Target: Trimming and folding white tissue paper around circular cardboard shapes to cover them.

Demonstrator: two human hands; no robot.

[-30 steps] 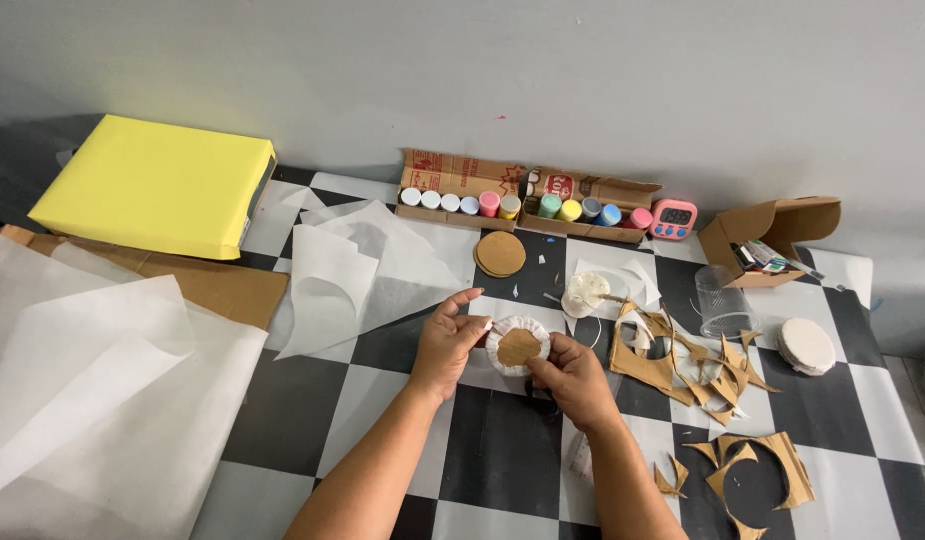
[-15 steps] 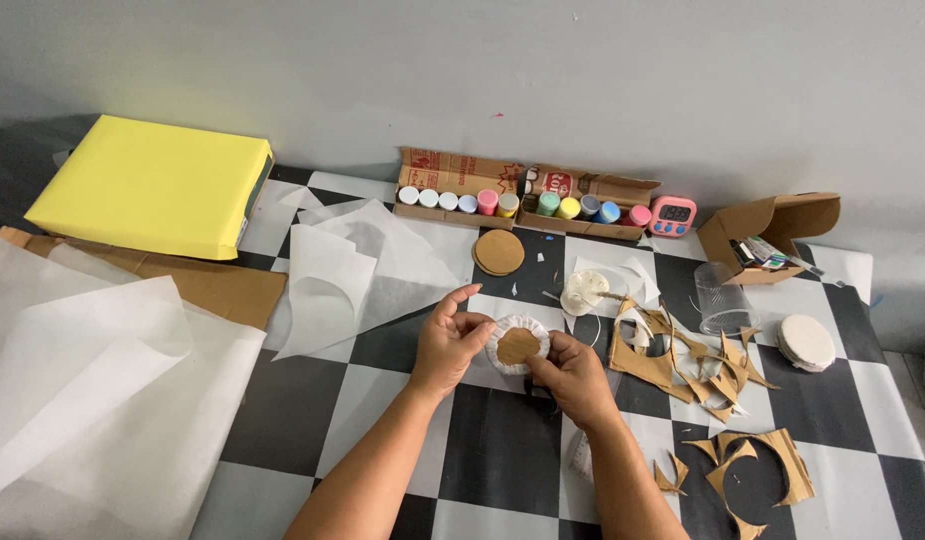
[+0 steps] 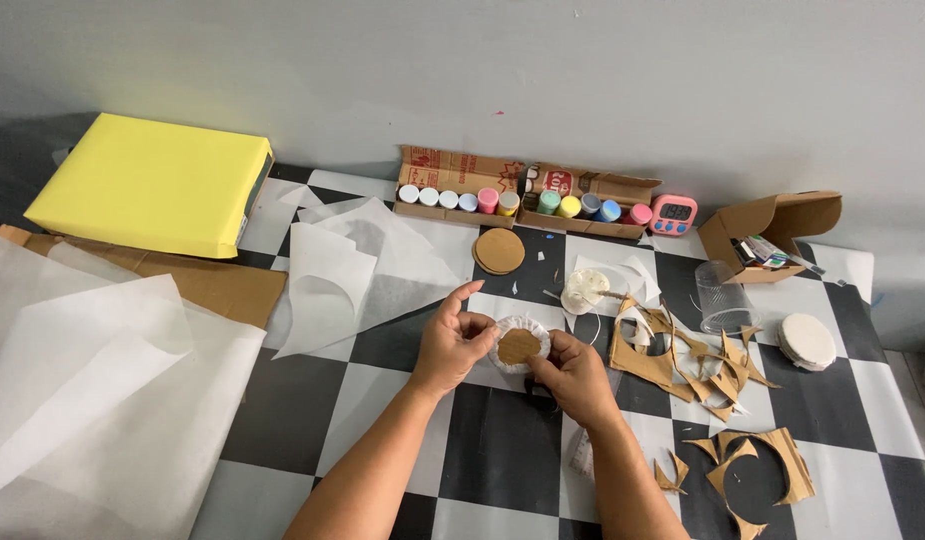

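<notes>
Near the middle of the checkered table (image 3: pixel 282 420), we see a small cardboard disc (image 3: pixel 520 345) wrapped in white paper, held between both hands. The disc is round and brown, and the thin white paper is gathered up around its rim in small crinkled folds, leaving the brown face bare in the centre. The left hand (image 3: pixel 450 345) pinches the paper edge on one side with thumb and fingers, its forefinger lifted. The right hand (image 3: pixel 574 378) grips the opposite edge from below, fingers curled in on it. Toward the far edge lies a plain brown stack of discs (image 3: pixel 498 250), and behind it, along that edge, a row of paint pots (image 3: pixel 527 203) in open cardboard trays. Cardboard offcuts (image 3: pixel 682 365) lie scattered toward the right edge, near a clear plastic cup (image 3: pixel 722 297) on its side. Sheets of white tissue paper (image 3: pixel 352 265) spread to the left, and a yellow box (image 3: pixel 147 185) sits at the far left corner.
</notes>
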